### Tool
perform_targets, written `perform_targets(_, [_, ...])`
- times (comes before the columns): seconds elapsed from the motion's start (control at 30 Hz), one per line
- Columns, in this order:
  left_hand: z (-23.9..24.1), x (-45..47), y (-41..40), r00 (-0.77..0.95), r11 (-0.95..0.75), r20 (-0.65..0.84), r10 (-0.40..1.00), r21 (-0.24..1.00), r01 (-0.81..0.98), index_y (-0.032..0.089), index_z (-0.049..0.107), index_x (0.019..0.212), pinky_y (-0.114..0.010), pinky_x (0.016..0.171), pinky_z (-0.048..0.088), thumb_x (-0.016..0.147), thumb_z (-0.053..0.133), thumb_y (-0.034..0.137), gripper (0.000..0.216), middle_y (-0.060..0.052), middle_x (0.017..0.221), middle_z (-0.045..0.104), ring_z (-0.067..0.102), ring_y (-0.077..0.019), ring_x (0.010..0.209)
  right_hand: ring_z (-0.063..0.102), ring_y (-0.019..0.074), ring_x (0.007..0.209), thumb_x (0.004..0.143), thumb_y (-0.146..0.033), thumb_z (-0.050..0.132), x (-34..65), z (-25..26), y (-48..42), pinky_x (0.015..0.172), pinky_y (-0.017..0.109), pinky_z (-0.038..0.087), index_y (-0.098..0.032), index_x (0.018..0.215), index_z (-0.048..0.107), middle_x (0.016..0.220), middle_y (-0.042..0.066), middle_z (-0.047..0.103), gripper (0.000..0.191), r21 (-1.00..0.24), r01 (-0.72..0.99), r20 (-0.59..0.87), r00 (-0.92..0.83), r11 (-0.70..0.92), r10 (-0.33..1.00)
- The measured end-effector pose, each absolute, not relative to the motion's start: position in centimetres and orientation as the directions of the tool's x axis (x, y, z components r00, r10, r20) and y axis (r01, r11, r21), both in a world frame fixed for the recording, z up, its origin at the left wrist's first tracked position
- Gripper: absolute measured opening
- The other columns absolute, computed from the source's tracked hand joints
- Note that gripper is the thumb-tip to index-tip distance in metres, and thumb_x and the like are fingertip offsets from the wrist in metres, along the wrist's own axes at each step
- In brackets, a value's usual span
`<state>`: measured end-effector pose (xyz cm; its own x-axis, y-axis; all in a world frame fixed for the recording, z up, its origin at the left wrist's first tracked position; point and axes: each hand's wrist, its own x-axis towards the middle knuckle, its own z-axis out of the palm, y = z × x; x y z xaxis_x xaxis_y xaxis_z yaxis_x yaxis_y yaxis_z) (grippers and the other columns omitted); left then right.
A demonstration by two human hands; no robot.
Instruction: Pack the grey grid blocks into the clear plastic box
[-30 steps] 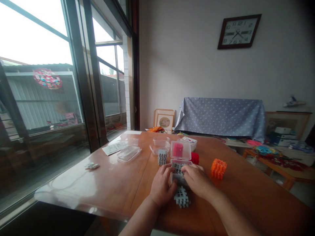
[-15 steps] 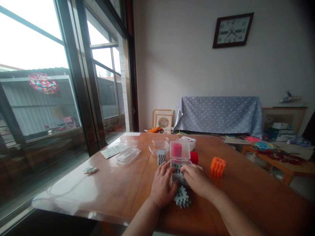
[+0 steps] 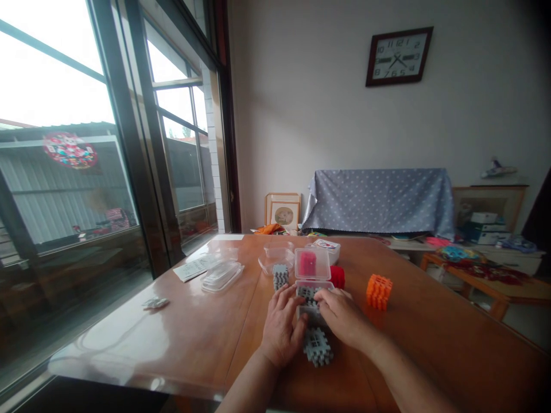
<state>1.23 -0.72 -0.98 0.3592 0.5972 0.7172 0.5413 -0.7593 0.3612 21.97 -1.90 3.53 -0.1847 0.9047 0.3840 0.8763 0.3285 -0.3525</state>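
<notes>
A small clear plastic box (image 3: 313, 316) with its lid (image 3: 312, 264) raised stands on the table, and grey interlocking blocks (image 3: 307, 294) show inside it. My left hand (image 3: 282, 327) is curled around the box's left side, thumb at the front. From the right, my right hand (image 3: 342, 314) has its fingers closed at the grey blocks in the opening; the fingertips are partly hidden. Just in front of the box lies a stack of grey notched pieces (image 3: 317, 346). Another grey stack (image 3: 280, 276) stands behind my left hand. Red pieces (image 3: 338, 277) sit behind the box.
An orange stack (image 3: 379, 291) stands to the right on the wooden table (image 3: 206, 338). Clear containers (image 3: 275, 261), loose lids (image 3: 221, 276), a paper sheet (image 3: 196, 267) and a crumpled packet (image 3: 155, 303) lie left of the box. A white tub (image 3: 329, 250) is farther back.
The view has shifted slightly. Both hands remain at the box, with only small finger movement at the grey blocks.
</notes>
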Motion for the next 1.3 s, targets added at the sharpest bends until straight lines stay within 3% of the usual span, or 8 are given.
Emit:
perform_targets(0.27, [-1.1,1.3,-0.5,0.354,-0.758,0.718,0.599,0.365,0.541,0.025,0.058,0.131,-0.059,0.118,0.035,0.096,0.055,0.026,0.035,-0.011,0.149,0.052,0.038,-0.0315,0.143,0.064,0.0247,0.103,0.092,-0.018,0.046,22.2,3.1,-1.7,0.094,0.035,0.043,-0.025,0.105,0.071,0.101,0.005,0.074,0.029,-0.384,0.858,0.413,-0.170,0.340,0.895])
perform_targets(0.43, [-1.1,1.3,-0.6,0.328,-0.753,0.730,0.599,0.375,0.540,0.025,0.061,0.125,-0.055,0.117,0.037,0.097,0.053,0.024,0.029,-0.010,0.145,0.054,0.042,-0.0294,0.140,0.064,0.0238,0.094,0.094,-0.021,0.046,22.6,3.3,-2.0,0.087,0.035,0.045,-0.024,0.100,0.070,0.092,0.004,0.071,0.025,-0.403,0.832,0.497,-0.152,0.382,0.855])
perform_targets(0.63, [-1.2,1.2,-0.6,0.231,-0.717,0.741,0.631,0.443,0.538,0.024,0.062,0.120,-0.047,0.109,0.046,0.099,0.048,0.019,0.026,-0.010,0.132,0.060,0.054,-0.0253,0.126,0.064,0.0227,0.093,0.097,-0.033,0.050,23.4,2.8,-4.8,0.084,0.033,0.047,-0.024,0.097,0.067,0.094,0.004,0.068,0.019,-0.545,0.728,0.631,0.029,0.416,0.775])
perform_targets(0.77, [-1.4,1.1,-0.2,0.145,-0.703,0.752,0.643,0.503,0.503,0.025,0.061,0.116,-0.042,0.104,0.049,0.100,0.046,0.018,0.023,-0.009,0.125,0.062,0.058,-0.0233,0.119,0.064,0.0209,0.083,0.098,-0.040,0.052,23.2,0.6,-7.0,0.076,0.030,0.049,-0.024,0.095,0.065,0.089,0.003,0.068,0.021,-0.652,0.650,0.590,0.111,0.390,0.800])
perform_targets(1.0, [-1.8,0.9,0.1,0.081,-0.681,0.756,0.650,0.532,0.504,0.023,0.060,0.106,-0.036,0.088,0.052,0.099,0.047,0.021,0.015,-0.007,0.104,0.064,0.062,-0.0222,0.100,0.068,0.0216,0.088,0.097,-0.047,0.053,22.1,-4.6,-8.7,0.081,0.030,0.053,-0.023,0.103,0.064,0.097,0.005,0.072,0.027,-0.812,0.486,0.470,0.215,0.323,0.856])
perform_targets(1.13, [-1.7,0.8,-0.4,0.063,-0.663,0.734,0.676,0.568,0.488,0.023,0.060,0.100,-0.034,0.083,0.052,0.100,0.050,0.027,0.011,-0.005,0.094,0.064,0.063,-0.0205,0.092,0.068,0.0234,0.093,0.097,-0.049,0.054,22.1,-5.0,-8.7,0.086,0.033,0.053,-0.023,0.105,0.065,0.099,0.006,0.073,0.029,-0.839,0.469,0.432,0.269,0.275,0.861])
perform_targets(1.3, [-1.1,0.3,-3.0,0.167,-0.644,0.649,0.742,0.621,0.447,0.022,0.063,0.099,-0.034,0.084,0.051,0.100,0.053,0.035,0.017,-0.004,0.094,0.066,0.064,-0.0192,0.090,0.068,0.0244,0.090,0.097,-0.049,0.051,22.3,-4.6,-8.4,0.085,0.035,0.053,-0.023,0.100,0.065,0.095,0.006,0.074,0.030,-0.836,0.474,0.424,0.234,0.278,0.875])
